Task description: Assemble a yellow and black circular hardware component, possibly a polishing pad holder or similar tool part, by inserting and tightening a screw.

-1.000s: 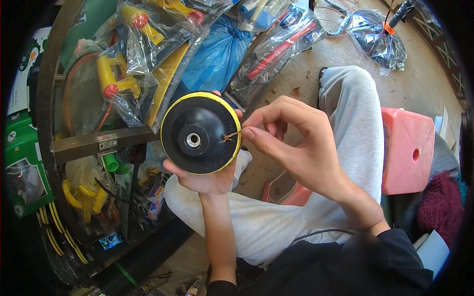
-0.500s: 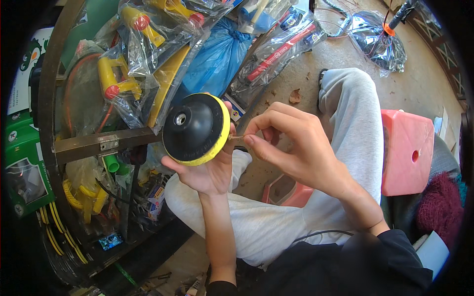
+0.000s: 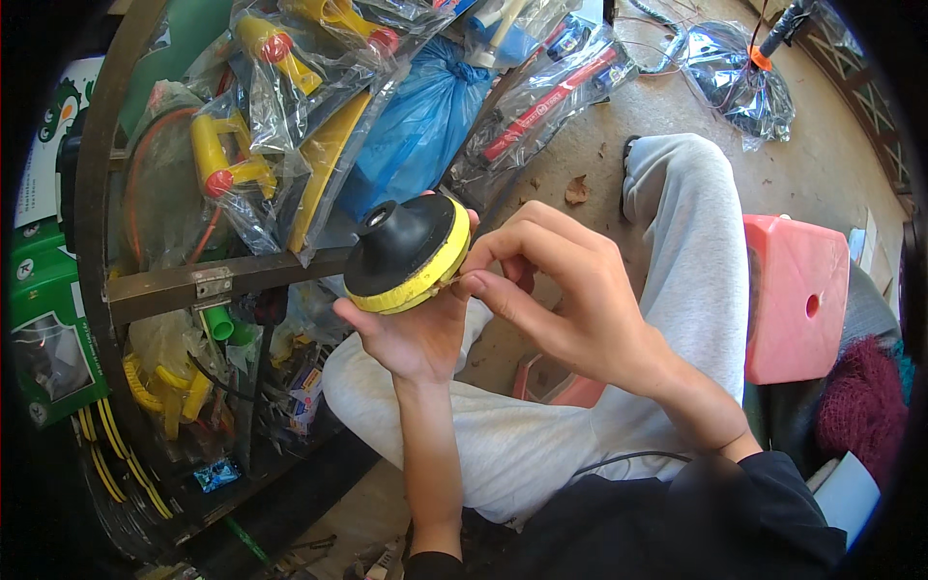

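— Disc (image 3: 406,253), black with a yellow rim: who is holding it?
— Left hand (image 3: 411,329) is cupping it from below, fingers curling round the rim, tilting it over the lap.
— And the other one?
— Right hand (image 3: 570,290) is pinching at the rim's right edge, fingers closing there. Behind, bagged tools (image 3: 271,116) are hanging on a rack (image 3: 222,282); a pink stool (image 3: 795,295) is standing right of the knee.

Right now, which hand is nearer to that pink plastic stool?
Right. The right hand pinches the rim of the black-and-yellow disc, on the pink stool's side; the left hand cups the disc from beneath, farther away.
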Tool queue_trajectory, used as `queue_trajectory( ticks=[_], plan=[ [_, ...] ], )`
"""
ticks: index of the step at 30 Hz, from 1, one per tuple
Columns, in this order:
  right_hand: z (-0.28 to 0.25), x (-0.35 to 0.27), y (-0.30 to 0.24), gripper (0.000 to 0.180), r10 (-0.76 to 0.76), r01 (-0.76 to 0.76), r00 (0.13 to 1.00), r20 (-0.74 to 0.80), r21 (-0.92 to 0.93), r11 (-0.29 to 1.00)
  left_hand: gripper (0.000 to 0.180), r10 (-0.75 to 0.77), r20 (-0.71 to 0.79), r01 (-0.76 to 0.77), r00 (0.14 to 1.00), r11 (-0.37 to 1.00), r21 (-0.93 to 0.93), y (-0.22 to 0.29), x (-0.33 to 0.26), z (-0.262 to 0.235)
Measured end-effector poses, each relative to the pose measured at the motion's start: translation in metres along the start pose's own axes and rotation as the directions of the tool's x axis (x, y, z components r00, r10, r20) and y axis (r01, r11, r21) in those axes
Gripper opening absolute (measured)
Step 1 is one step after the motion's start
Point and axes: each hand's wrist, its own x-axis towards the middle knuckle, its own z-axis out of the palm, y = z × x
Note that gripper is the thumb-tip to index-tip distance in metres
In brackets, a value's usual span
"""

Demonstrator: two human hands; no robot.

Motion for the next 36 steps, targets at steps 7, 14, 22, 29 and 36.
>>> queue_trajectory(
  ticks=[7,14,22,29,36],
  plan=[
    [-0.005,0.003,0.005,0.012,-0.042,0.033,0.993,-0.112,-0.083,0.996,0.096,-0.078,-0.001,0.074,0.997,0.945,-0.319,-0.003,0.0,0.006],
    [-0.01,0.006,0.015,0.011,-0.044,0.028,0.987,-0.157,-0.103,0.994,0.095,-0.118,0.093,0.147,0.989,0.891,-0.429,0.002,0.001,0.003],
    [-0.013,0.007,0.017,0.011,-0.014,0.002,0.991,-0.133,-0.089,0.996,0.092,-0.17,0.115,0.205,0.979,0.82,-0.535,0.001,0.0,0.0],
    [-0.018,0.01,0.02,0.014,0.056,-0.06,0.995,-0.086,-0.047,0.997,0.09,-0.217,0.151,0.264,0.964,0.761,-0.592,0.0,0.003,0.004],
    [-0.029,0.011,0.022,0.015,0.101,-0.105,0.992,-0.079,-0.05,0.993,0.088,-0.209,0.175,0.271,0.962,0.801,-0.534,0.001,0.007,0.003]
  ],
)
